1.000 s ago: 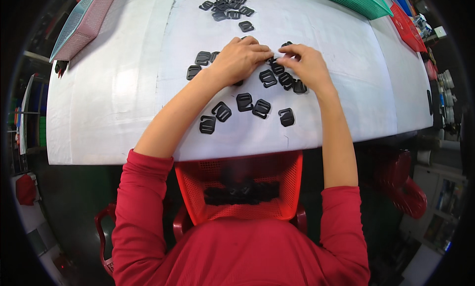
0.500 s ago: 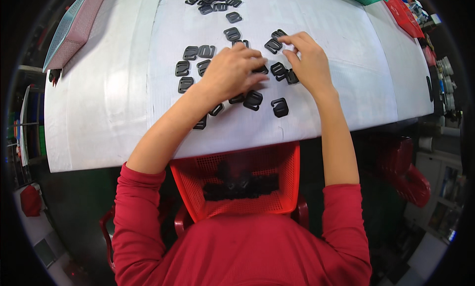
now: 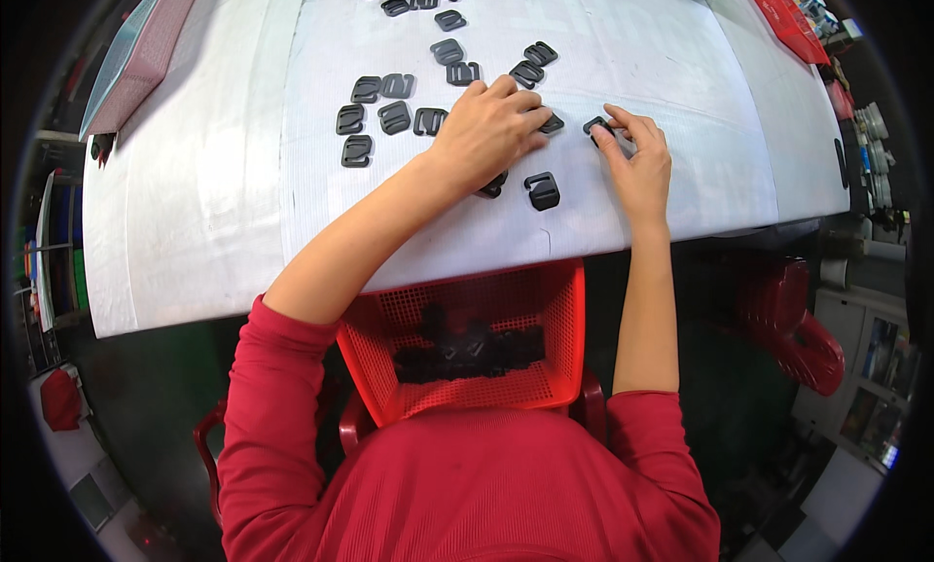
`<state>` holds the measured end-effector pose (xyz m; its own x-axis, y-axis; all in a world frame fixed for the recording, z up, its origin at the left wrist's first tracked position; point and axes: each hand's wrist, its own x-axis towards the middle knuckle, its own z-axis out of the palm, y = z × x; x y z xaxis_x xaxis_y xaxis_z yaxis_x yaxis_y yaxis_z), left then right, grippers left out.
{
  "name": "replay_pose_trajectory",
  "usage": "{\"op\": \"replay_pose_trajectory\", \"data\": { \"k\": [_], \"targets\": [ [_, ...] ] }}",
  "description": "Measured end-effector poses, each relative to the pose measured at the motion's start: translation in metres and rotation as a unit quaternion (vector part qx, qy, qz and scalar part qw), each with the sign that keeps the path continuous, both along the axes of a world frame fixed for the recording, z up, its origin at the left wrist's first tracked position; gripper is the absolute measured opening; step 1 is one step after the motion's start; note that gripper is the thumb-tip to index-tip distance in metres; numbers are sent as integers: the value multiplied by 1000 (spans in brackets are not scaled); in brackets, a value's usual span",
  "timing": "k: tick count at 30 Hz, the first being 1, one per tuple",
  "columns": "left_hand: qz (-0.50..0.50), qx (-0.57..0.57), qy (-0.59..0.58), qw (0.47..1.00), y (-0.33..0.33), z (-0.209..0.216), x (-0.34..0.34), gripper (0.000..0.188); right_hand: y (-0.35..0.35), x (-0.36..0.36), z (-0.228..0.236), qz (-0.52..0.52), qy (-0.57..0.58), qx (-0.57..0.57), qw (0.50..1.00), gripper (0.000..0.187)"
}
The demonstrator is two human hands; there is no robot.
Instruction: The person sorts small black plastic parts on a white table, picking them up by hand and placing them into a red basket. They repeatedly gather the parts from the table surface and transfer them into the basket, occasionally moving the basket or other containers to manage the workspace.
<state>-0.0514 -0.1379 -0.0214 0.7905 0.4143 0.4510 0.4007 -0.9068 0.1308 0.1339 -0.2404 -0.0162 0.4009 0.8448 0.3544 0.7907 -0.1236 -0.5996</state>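
One white-covered bench (image 3: 243,173) fills most of our view; next in size, a red basket (image 3: 564,348) sits below its near edge, dark pieces (image 3: 467,358) inside. Our left forearm (image 3: 360,226) slants across the bench; a careless sideways brush from it could, we judge, scatter parts or send some over that edge. Left hand (image 3: 498,129): palm down, fingers curved over a partly hidden part; whether it grips anything, we cannot tell. Right hand (image 3: 637,158): turned inward, thumb and forefinger pinching one black buckle (image 3: 596,126), right of the loose buckles (image 3: 393,117); a slack fingertip hold could let it slip.
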Motion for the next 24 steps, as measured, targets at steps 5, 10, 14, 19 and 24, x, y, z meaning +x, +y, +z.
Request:
{"op": "replay_pose_trajectory", "data": {
  "k": [5, 10, 14, 19, 24],
  "targets": [
    [17, -265, -23, 964, 1, 22, 10, 25, -5, 0, -8, -24, 72, 62, 995, 20],
    [140, -176, -66, 972, 13, 43, -19, 25, -9, 4, -8, 24, 35, 82, 996, 21],
    [206, -231, -202, 929, 39, 39, -103, 21, -3, -14, -6, 112, -71, 78, 988, 26],
    [252, -176, -129, 943, 30, 19, -168, 30, -6, -9, -10, 191, -160, -26, 968, 41],
    [189, -139, -9, 972, -8, 4, -182, 103, -8, -12, -12, 166, -69, -44, 983, 57]
  ]
}}
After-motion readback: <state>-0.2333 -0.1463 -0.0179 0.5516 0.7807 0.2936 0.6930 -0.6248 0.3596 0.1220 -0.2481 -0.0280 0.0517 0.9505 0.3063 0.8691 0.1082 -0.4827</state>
